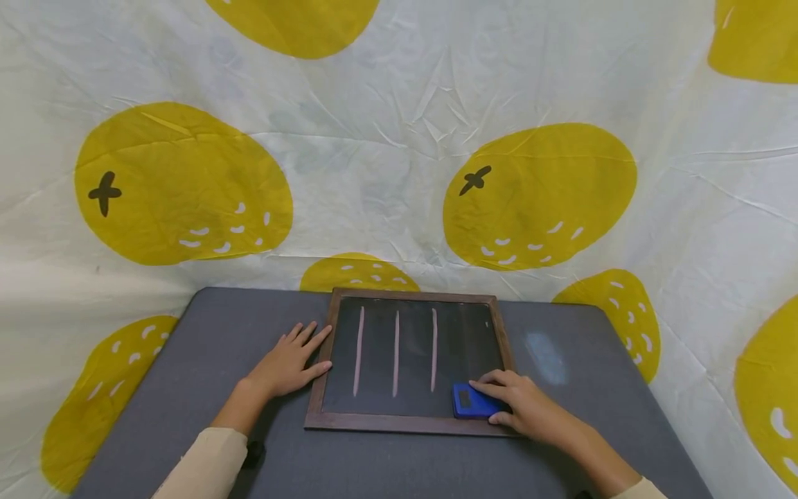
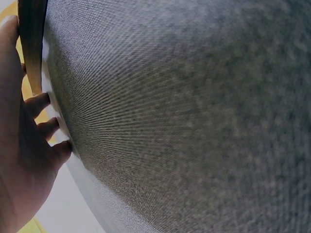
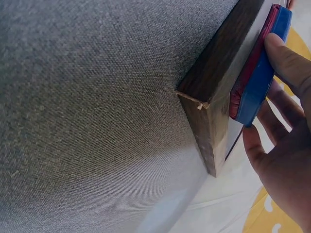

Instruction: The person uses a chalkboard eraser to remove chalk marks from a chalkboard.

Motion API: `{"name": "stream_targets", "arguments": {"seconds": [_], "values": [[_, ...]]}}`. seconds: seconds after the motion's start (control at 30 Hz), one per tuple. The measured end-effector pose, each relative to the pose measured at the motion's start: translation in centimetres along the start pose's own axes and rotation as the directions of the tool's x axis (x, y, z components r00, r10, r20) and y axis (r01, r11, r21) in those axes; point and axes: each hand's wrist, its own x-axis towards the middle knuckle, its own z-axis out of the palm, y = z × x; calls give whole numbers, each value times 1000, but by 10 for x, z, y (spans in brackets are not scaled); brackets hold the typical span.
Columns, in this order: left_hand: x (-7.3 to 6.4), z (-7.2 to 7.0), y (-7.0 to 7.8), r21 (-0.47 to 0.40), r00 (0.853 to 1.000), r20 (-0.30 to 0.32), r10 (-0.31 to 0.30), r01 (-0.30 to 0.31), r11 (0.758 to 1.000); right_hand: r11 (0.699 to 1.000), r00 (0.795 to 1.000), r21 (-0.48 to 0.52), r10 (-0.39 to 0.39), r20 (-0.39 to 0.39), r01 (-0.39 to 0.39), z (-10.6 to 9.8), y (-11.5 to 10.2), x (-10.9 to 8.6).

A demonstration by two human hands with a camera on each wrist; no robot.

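Observation:
A wood-framed chalkboard (image 1: pixel 414 353) lies on the grey table, with three pale pink chalk lines running up and down its left and middle part. My right hand (image 1: pixel 530 405) grips a blue chalkboard eraser (image 1: pixel 470 409) at the board's lower right corner. In the right wrist view the eraser (image 3: pixel 260 73) shows a dark red felt side turned to the board, thumb on one edge and fingers on the other. My left hand (image 1: pixel 289 364) lies with fingers spread at the board's left edge, thumb and index fingertip on the wooden frame (image 1: pixel 321 388).
The grey cloth-covered table (image 1: pixel 374 464) stretches around the board. A pale chalky smudge (image 1: pixel 546 358) marks the cloth right of the board. Behind the table hangs a white curtain (image 1: pixel 368 173) with large yellow fruit prints.

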Motion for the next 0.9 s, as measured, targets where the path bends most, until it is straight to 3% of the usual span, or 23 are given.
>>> {"name": "stream_targets", "arguments": {"seconds": [0.47,0.9], "values": [[0,3,-4,-4,1000,-15,7,-7,1000,1000,1000,-25,-3,7,3,-2,3,8],[-1,-2,2,-10,1000,-19,9,-9,1000,999,1000,-49,8,-3,-8,-9,26,39]]}}
